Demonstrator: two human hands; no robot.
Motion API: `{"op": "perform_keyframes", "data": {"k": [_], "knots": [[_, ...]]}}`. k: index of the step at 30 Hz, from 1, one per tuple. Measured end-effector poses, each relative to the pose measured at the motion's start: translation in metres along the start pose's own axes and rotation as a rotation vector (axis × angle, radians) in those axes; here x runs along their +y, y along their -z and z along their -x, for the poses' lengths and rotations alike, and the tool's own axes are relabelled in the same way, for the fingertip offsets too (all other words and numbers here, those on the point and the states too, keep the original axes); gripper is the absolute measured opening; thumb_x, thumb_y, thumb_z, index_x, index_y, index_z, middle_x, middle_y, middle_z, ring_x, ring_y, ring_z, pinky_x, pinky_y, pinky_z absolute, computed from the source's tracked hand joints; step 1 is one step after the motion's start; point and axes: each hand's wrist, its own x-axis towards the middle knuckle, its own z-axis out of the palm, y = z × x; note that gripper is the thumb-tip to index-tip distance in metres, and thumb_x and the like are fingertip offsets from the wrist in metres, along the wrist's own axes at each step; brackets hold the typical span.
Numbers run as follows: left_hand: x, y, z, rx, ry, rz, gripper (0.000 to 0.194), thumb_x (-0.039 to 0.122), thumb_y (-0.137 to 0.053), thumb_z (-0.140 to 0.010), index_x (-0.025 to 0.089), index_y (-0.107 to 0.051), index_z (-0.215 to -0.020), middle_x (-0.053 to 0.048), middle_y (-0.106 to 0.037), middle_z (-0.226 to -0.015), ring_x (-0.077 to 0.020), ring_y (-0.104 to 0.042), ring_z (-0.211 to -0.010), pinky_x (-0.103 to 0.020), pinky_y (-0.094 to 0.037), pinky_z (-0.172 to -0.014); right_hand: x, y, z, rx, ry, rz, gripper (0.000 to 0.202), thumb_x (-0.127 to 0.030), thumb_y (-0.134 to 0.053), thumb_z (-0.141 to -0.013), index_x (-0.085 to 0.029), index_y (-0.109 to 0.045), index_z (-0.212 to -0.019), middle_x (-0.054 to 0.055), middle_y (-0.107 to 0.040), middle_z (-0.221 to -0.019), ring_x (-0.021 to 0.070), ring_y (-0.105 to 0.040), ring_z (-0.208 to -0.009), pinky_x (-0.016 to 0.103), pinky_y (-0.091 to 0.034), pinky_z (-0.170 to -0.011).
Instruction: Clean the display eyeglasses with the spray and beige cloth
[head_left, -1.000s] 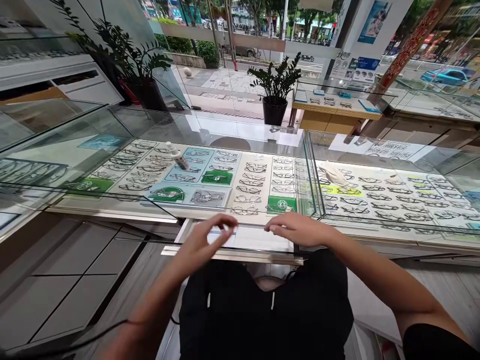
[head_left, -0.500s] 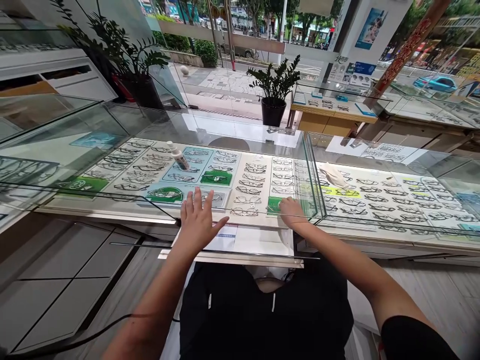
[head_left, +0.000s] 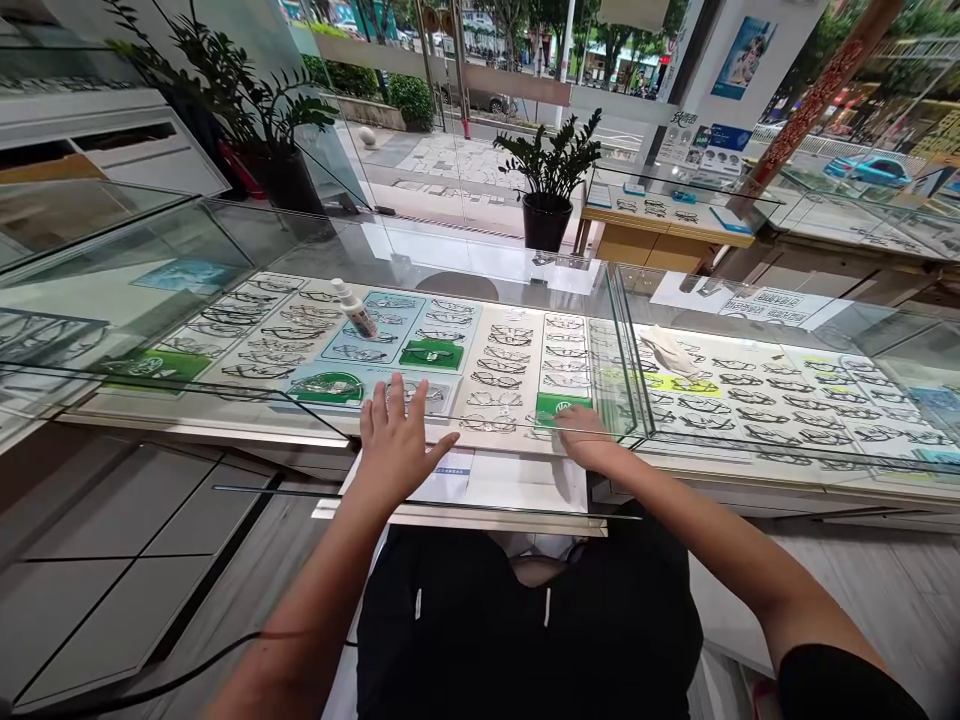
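The right hand (head_left: pixel 585 437) is curled with its fingers close together by the green card (head_left: pixel 552 403); whether anything is pinched cannot be told. The left hand (head_left: pixel 395 445) is opened wide, fingers apart, with nothing held, perhaps for leaning. Farther out, the glasses (head_left: pixel 497 381) are laid in rows, likely so each can be seen.

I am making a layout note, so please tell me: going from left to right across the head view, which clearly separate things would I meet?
Leftmost green card, left hand, right hand, pale cloth, poster, blue car.
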Motion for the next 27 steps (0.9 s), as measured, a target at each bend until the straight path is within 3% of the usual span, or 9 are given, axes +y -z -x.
{"op": "perform_keyframes", "data": {"k": [3,7,10,15,18,20,23,27], "knots": [[-0.001,-0.002,0.000,0.006,-0.002,-0.011,0.095,0.065,-0.055,-0.097,0.011,-0.029,-0.171,-0.027,-0.007,-0.180,-0.0496,-0.003,-0.167,-0.069,-0.009,-0.131,-0.004,0.017,0.027,-0.063,0.090,-0.111,0.043,-0.032,-0.042,-0.111,-0.017,-0.069,-0.140,0.014,-0.066,-0.152,0.0300,-0.058,-0.140,0.042,-0.047,-0.115],[-0.002,-0.003,0.000,0.017,-0.009,-0.025,0.094,0.064,-0.053,-0.098,0.011,-0.029,-0.171,-0.027,-0.010,-0.180,-0.0495,-0.004,-0.167,-0.068,-0.010,-0.131,-0.015,0.050,0.069,-0.184,0.244,-0.360,0.049,-0.038,-0.040,-0.111,-0.013,-0.067,-0.144,0.017,-0.059,-0.159,0.0319,-0.052,-0.150,0.047,-0.041,-0.124],[-0.002,-0.003,0.000,0.028,-0.016,-0.019,0.092,0.063,-0.052,-0.098,0.010,-0.030,-0.170,-0.027,-0.011,-0.180,-0.0496,-0.005,-0.167,-0.068,-0.010,-0.131,-0.027,0.081,0.102,-0.140,0.316,-0.480,0.047,-0.044,-0.044,-0.111,-0.019,-0.071,-0.141,0.014,-0.064,-0.154,0.0311,-0.057,-0.146,0.047,-0.044,-0.123],[-0.001,-0.001,0.000,0.017,-0.015,-0.023,0.092,0.064,-0.050,-0.098,0.010,-0.029,-0.171,-0.026,-0.011,-0.180,-0.0498,-0.004,-0.167,-0.069,-0.010,-0.130,-0.036,0.135,0.137,0.013,0.365,-0.523,0.046,-0.045,-0.039,-0.113,-0.027,-0.073,-0.138,0.008,-0.068,-0.150,0.0284,-0.052,-0.151,0.047,-0.041,-0.125],[-0.002,-0.002,-0.001,0.004,-0.012,-0.035,0.093,0.065,-0.048,-0.099,0.010,-0.027,-0.171,-0.027,-0.011,-0.180,-0.0497,-0.004,-0.167,-0.068,-0.009,-0.131,-0.031,0.156,0.131,0.149,0.360,-0.420,0.046,-0.042,-0.037,-0.114,-0.026,-0.077,-0.129,0.009,-0.074,-0.139,0.0313,-0.058,-0.142,0.054,-0.038,-0.124],[-0.003,-0.002,-0.001,0.001,-0.014,-0.037,0.094,0.066,-0.048,-0.099,0.009,-0.027,-0.171,-0.028,-0.011,-0.179,-0.0499,-0.004,-0.167,-0.068,-0.009,-0.131,-0.023,0.159,0.118,0.209,0.329,-0.309,0.047,-0.040,-0.036,-0.114,-0.023,-0.079,-0.122,0.011,-0.077,-0.130,0.0324,-0.063,-0.134,0.057,-0.037,-0.122],[-0.003,-0.002,-0.001,0.001,-0.022,-0.040,0.094,0.064,-0.049,-0.099,0.008,-0.028,-0.171,-0.028,-0.012,-0.179,-0.0506,-0.004,-0.166,-0.068,-0.009,-0.131,-0.008,0.149,0.094,0.268,0.253,-0.158,0.046,-0.035,-0.036,-0.114,-0.020,-0.080,-0.112,0.011,-0.079,-0.122,0.0318,-0.064,-0.129,0.057,-0.032,-0.123],[-0.001,0.000,0.000,0.014,-0.032,-0.053,0.091,0.059,-0.052,-0.099,0.008,-0.030,-0.170,-0.029,-0.014,-0.179,-0.0511,-0.006,-0.166,-0.068,-0.011,-0.131,0.007,0.130,0.073,0.249,0.169,-0.086,0.044,-0.030,-0.037,-0.113,-0.019,-0.079,-0.108,0.011,-0.079,-0.120,0.0301,-0.064,-0.126,0.058,-0.025,-0.127]]}}
